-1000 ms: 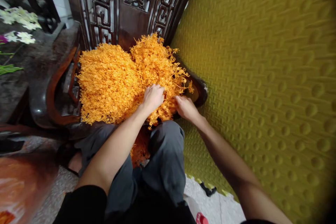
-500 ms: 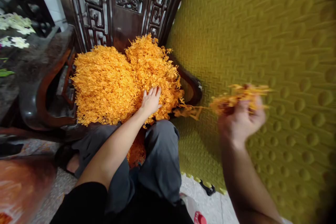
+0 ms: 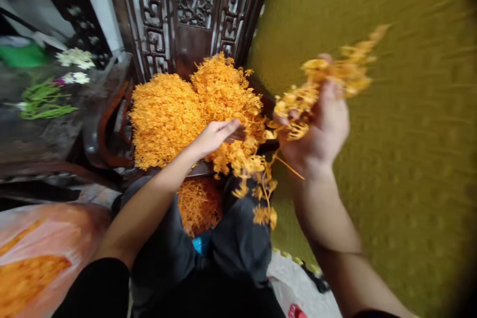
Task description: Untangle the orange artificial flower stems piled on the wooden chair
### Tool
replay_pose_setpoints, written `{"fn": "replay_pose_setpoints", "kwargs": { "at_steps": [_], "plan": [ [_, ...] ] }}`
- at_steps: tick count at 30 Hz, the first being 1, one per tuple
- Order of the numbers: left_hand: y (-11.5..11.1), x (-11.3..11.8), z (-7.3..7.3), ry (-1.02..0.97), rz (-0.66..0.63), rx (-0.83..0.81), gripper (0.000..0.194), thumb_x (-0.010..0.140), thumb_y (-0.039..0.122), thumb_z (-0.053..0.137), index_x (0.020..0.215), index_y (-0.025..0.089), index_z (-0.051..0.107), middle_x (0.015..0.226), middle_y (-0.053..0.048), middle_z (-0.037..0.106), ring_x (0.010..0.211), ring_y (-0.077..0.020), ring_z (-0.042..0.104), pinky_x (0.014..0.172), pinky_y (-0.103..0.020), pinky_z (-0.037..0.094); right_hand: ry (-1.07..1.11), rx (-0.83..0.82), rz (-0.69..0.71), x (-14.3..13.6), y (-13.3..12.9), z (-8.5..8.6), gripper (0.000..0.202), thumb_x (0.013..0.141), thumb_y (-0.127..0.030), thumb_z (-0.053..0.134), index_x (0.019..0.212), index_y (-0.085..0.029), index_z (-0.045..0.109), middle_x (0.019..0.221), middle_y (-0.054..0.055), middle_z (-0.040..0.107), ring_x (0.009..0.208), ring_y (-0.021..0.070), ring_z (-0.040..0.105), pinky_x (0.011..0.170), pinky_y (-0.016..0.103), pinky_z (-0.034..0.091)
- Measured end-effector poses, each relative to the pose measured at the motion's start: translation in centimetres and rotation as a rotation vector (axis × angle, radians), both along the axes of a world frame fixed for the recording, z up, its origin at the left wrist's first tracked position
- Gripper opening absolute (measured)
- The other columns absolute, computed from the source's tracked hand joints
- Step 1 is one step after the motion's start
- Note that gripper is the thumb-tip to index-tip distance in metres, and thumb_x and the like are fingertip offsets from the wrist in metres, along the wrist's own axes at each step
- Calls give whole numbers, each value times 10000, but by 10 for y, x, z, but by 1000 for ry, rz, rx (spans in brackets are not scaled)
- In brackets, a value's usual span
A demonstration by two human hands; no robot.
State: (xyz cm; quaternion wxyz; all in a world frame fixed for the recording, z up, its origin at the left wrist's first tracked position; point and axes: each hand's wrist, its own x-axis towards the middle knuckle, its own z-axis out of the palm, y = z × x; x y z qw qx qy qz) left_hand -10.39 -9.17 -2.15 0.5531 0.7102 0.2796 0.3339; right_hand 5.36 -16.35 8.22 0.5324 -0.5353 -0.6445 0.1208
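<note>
A big heap of orange flower sprigs (image 3: 166,119) lies on a dark carved wooden chair (image 3: 192,42), in a dense left mound and a looser right one. My left hand (image 3: 218,136) rests against the right mound, its fingers stretched out and partly hidden by the sprigs. Raised at the right, my right hand (image 3: 320,124) is closed around a bunch of orange sprigs (image 3: 350,72), slightly blurred. Loose stems (image 3: 266,194) dangle between the heap and my right wrist, over my knee.
A yellow-green textured mat (image 3: 391,159) stands along the right. A dark table (image 3: 40,134) at the left bears green stems (image 3: 44,102) and white flowers (image 3: 76,59). Orange material fills a plastic bag (image 3: 85,228) at the lower left; more orange sprigs (image 3: 197,206) show between my knees.
My right hand has moved up and a little left with its bunch. My left hand has shifted slightly up at the heap. Loose stems now hang over my knee. The view has turned left.
</note>
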Motion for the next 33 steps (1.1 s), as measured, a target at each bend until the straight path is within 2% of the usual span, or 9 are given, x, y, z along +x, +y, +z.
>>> {"fn": "replay_pose_setpoints", "kwargs": {
  "at_steps": [2,5,9,15,21,24,27,30,33],
  "plan": [
    [-18,-26,17,-184,-53,-188,622,1046,591,352,1325,116,640,1157,-164,756,1000,-202,739,891,-348,573,75,-20,46,-31,35,-19,772,995,-749,134,1574,-300,374,1354,153,575,1189,350,652,843,502,591],
    [-44,-61,29,-187,123,-272,615,908,503,697,1356,99,576,1065,-138,770,829,-159,719,754,-287,551,205,-106,223,-72,75,-51,728,1001,-743,246,1459,-237,501,1239,130,650,1189,299,655,879,459,590],
    [-63,-104,26,45,324,-247,399,839,508,759,862,118,680,730,-50,716,580,-94,572,555,-232,413,337,-208,534,-105,107,-81,692,874,-781,566,1310,-244,605,1130,90,692,1096,282,678,846,439,586],
    [-66,-145,11,100,550,-343,514,788,627,753,664,149,612,533,-2,593,441,-65,445,474,-222,321,564,-270,674,-107,126,-104,790,740,-607,833,1409,-341,507,837,-5,637,740,199,665,645,347,542],
    [-61,-160,5,143,769,-259,526,725,655,788,736,140,680,529,-2,613,432,-96,503,457,-225,330,677,-469,774,-101,118,-112,439,719,-438,876,1014,-263,604,787,-16,566,659,140,597,547,280,489],
    [-63,-163,8,241,861,-135,450,770,573,787,708,137,698,529,-1,610,458,-100,519,476,-225,345,582,-492,848,-98,122,-113,534,685,-475,900,1038,-263,560,882,4,613,729,154,624,586,286,519],
    [-65,-167,11,277,892,-85,396,795,523,783,725,139,717,525,14,586,468,-91,499,480,-220,330,457,-292,789,-91,130,-112,657,743,-607,820,1238,-280,537,1179,79,647,996,235,667,782,395,598],
    [-67,-169,12,299,875,-79,386,810,517,776,740,141,720,532,16,585,472,-84,465,488,-221,314,97,22,714,-85,129,-107,716,825,-623,746,1412,-277,527,1416,127,591,1307,327,558,1086,566,481],
    [-69,-169,11,336,836,-79,390,834,510,755,714,144,690,529,24,557,475,-78,420,490,-229,276,-253,133,841,-86,115,-100,659,918,-599,658,1469,-257,543,1460,127,588,1364,339,525,1158,595,399]
  ]
}}
